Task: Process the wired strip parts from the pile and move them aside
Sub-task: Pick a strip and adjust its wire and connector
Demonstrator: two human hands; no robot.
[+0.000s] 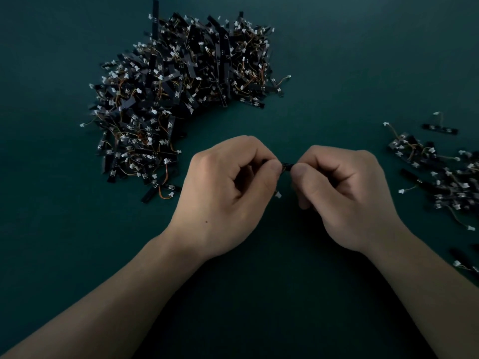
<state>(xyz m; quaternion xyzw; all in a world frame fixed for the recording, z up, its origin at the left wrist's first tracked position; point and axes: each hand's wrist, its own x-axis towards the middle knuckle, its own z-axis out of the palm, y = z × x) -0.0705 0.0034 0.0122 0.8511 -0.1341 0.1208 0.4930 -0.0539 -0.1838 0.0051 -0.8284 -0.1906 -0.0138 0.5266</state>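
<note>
A big pile of black strip parts [178, 99] with thin wires and white connectors lies on the dark green table at upper left. My left hand [225, 198] and my right hand [342, 198] meet in the middle, each pinching one end of a single black strip part [286, 166] between thumb and forefinger. Only a short bit of the strip shows between the fingertips. A white connector [277, 195] hangs below it, between the two hands.
A smaller heap of strip parts [440, 177] lies at the right edge, with a single strip [440, 129] just above it. A few loose strips [160, 191] trail from the big pile toward my left hand. The dark green table surface [337, 73] spreads around both heaps.
</note>
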